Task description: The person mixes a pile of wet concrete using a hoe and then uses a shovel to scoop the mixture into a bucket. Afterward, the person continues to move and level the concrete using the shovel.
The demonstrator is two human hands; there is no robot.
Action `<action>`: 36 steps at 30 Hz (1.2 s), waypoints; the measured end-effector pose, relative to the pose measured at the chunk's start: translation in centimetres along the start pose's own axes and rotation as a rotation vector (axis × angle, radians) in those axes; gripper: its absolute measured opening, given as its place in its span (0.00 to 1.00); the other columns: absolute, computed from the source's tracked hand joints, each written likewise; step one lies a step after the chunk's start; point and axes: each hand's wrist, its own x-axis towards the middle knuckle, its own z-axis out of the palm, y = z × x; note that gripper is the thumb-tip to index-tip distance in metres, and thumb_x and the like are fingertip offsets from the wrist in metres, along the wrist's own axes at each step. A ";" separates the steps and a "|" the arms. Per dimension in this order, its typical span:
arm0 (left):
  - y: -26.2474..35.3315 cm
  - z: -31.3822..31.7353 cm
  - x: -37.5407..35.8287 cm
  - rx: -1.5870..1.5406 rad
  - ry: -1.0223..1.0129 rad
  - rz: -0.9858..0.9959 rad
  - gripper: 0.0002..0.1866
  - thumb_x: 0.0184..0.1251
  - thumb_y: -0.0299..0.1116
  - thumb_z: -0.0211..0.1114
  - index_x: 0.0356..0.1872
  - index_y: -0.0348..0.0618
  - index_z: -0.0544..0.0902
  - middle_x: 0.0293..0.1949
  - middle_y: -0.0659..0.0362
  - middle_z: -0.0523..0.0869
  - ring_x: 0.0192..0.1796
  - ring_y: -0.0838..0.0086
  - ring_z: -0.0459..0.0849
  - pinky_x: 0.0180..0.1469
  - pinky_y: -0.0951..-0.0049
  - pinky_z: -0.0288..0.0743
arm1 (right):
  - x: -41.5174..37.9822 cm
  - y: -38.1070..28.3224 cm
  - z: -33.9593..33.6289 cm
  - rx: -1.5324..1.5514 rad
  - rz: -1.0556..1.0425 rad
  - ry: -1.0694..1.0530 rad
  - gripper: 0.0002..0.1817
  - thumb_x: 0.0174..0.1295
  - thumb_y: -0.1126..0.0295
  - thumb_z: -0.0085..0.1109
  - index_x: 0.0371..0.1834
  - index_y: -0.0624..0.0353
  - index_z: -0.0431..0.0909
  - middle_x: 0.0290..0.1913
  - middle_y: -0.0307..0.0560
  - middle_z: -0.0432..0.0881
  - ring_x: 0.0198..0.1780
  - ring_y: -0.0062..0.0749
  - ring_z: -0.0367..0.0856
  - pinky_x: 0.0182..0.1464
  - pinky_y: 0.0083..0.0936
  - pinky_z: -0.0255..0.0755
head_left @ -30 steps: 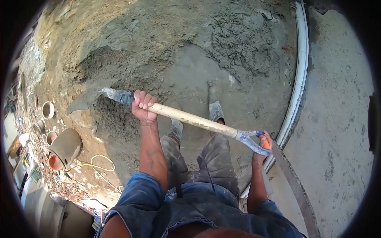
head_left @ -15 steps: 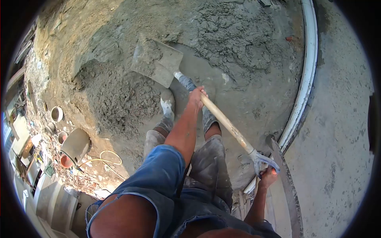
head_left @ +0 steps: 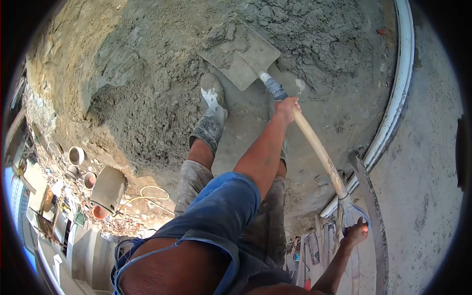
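Observation:
My left hand (head_left: pixel 287 107) is wrapped round the wooden shaft of a shovel (head_left: pixel 318 150), just above its dark taped lower end. My right hand (head_left: pixel 357 232) is closed on the D-shaped handle at the shovel's other end. The flat square blade (head_left: pixel 253 61) is smeared with grey mortar and lies low against the wet mortar (head_left: pixel 314 37) spread on the ground. A darker heap of mortar (head_left: pixel 152 118) sits to the left of my boots. My left boot (head_left: pixel 212 98) stands close to the blade; the right one is mostly hidden behind my left arm.
A long pale pipe-like edge (head_left: pixel 404 64) borders the mortar on the right, with concrete floor (head_left: pixel 427 172) beyond. A narrow board (head_left: pixel 376 216) lies near my right hand. At left are a bucket (head_left: pixel 76 156), a larger container (head_left: pixel 108 188), a yellow hose (head_left: pixel 147 196) and rubble.
The shovel blade and both hands have moved right, with the blade also going further away. My left boot has stepped forward. Both hands have kept their hold, and the view has shifted a little.

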 end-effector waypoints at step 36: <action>4.2 -10.4 -11.6 -0.617 -0.381 0.228 0.10 0.58 0.29 0.60 0.21 0.48 0.69 0.19 0.66 0.70 0.21 0.76 0.70 0.30 0.72 0.71 | 7.3 1.5 2.9 0.218 -0.690 -0.480 0.12 0.57 0.71 0.55 0.18 0.59 0.67 0.15 0.37 0.68 0.19 0.19 0.66 0.22 0.20 0.62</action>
